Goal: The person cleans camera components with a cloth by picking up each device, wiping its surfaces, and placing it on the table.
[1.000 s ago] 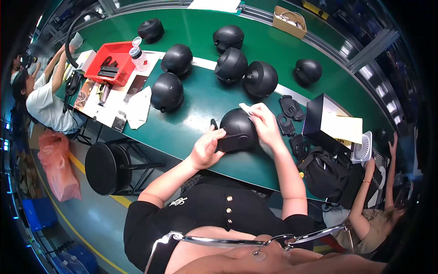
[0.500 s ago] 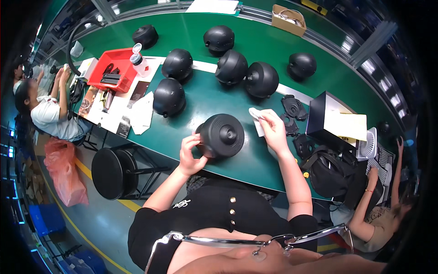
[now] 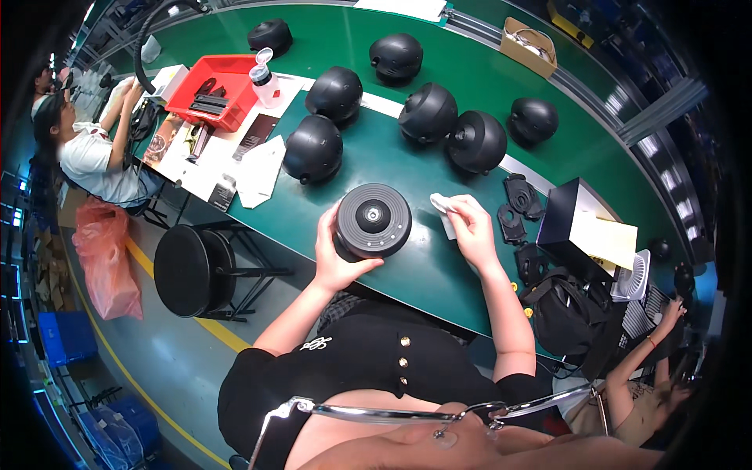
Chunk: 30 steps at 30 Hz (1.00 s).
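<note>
Gripping the black unit [image 3: 373, 222], right of the red bin [image 3: 236, 116], the left hand [image 3: 332, 257] had turned its ringed face [image 3: 374, 215] squarely upward, seemingly improving access; the right hand [image 3: 472, 227] pinched white cloth [image 3: 441, 202] farther right.

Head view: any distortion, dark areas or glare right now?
Head view: strong fisheye bend, the green table arcing along its far edge; head view, corners: nearly black; head view, centre: the black round device shows its rings, with a small bright highlight.

Round device [image 3: 374, 219] left of cloth [image 3: 439, 203]; tray [image 3: 238, 113] farther left, box [image 3: 561, 213] farther right
</note>
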Each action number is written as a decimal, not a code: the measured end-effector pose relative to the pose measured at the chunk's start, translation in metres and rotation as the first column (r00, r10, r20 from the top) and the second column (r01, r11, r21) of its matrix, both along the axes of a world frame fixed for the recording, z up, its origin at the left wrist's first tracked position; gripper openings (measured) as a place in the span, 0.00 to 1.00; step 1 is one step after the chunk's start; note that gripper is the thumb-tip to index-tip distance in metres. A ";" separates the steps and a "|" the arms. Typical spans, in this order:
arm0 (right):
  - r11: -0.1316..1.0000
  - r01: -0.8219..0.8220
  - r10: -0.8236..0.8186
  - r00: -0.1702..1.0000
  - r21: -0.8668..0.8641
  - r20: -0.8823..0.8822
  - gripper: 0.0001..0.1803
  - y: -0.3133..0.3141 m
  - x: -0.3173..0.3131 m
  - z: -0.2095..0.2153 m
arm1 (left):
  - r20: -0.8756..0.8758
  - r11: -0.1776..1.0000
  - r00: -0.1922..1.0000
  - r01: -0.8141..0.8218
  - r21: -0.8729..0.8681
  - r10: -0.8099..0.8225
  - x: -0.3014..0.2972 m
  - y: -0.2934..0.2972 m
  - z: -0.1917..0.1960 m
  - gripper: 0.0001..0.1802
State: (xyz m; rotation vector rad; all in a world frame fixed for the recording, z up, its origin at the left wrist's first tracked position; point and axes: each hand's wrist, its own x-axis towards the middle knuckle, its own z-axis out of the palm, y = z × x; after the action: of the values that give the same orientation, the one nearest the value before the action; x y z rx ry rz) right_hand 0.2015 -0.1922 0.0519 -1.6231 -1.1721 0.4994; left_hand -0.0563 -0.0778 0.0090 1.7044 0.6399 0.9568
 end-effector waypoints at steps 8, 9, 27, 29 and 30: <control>0.995 0.095 -0.095 0.995 -0.020 -0.014 0.13 -0.029 0.014 -0.011 | 0.090 0.998 0.996 -0.004 0.065 -0.001 0.009 -0.001 0.002 0.68; 0.993 0.115 -0.115 0.993 -0.004 -0.011 0.13 -0.032 0.017 -0.013 | 0.130 0.999 0.991 0.007 0.036 -0.012 0.012 0.001 0.006 0.70; 0.957 0.274 -0.258 0.954 0.094 -0.153 0.11 -0.059 0.026 -0.018 | 0.322 0.973 0.922 -0.174 -0.149 0.214 0.031 0.015 0.042 0.68; 0.960 0.249 -0.231 0.963 0.124 -0.141 0.12 -0.059 0.025 -0.021 | 0.050 0.985 0.986 -0.163 0.059 0.160 0.030 0.015 0.038 0.68; 0.960 0.249 -0.231 0.963 0.124 -0.141 0.12 -0.059 0.025 -0.026 | -0.233 0.963 0.961 -0.091 0.252 0.151 0.029 0.016 0.032 0.68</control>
State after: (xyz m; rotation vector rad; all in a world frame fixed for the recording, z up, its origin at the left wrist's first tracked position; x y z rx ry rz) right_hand 0.2266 -0.2512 0.0263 -1.5624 -0.8816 0.3480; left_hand -0.0275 -0.0620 0.0412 2.0419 0.8306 0.9416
